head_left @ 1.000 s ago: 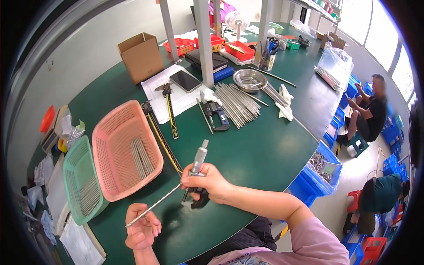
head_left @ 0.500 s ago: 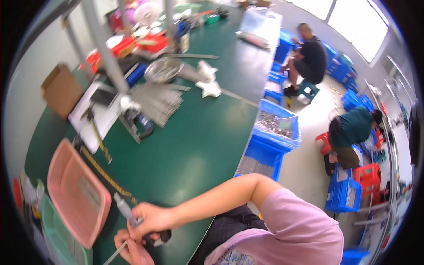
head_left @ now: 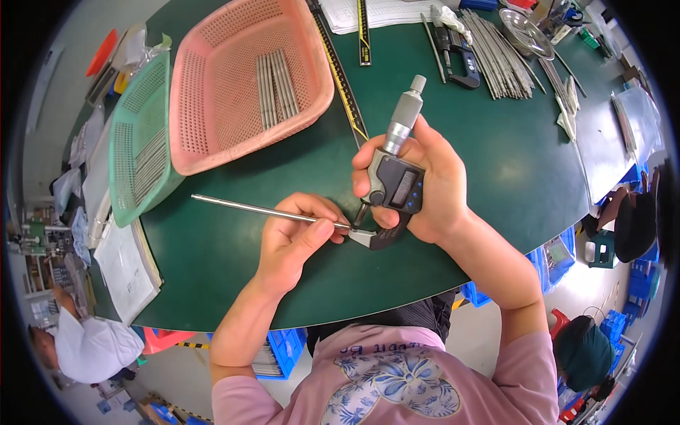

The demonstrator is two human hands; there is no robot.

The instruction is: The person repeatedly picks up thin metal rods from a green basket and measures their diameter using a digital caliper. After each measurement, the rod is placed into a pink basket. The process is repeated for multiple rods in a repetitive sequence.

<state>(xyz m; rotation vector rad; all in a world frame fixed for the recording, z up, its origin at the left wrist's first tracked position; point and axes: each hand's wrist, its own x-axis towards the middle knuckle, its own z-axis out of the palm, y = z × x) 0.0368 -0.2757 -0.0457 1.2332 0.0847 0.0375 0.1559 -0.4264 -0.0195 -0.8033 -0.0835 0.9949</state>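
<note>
L hand (head_left: 294, 244) pinches rod (head_left: 244, 207); rod's rt end at measuring gap of mic (head_left: 400, 173), contact unclear. R hand (head_left: 440, 177) grips mic, thimble (head_left: 406, 113) up. Pink basket (head_left: 219, 85) w/ rods (head_left: 268, 92): fwd-left; green basket (head_left: 124, 170) adj. 2nd mic (head_left: 465, 69): farther fwd, nr rod pile (head_left: 499, 60).

Factory workshop: green workbench (head_left: 496, 152), digital micrometer (head_left: 398, 184), piled metal rods (head_left: 498, 57), blue crates (head_left: 291, 348), co-workers (head_left: 95, 347) nearby.

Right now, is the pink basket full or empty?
Neither: partly filled. A small group of metal rods covers only part of the pink basket's mesh floor.
</note>
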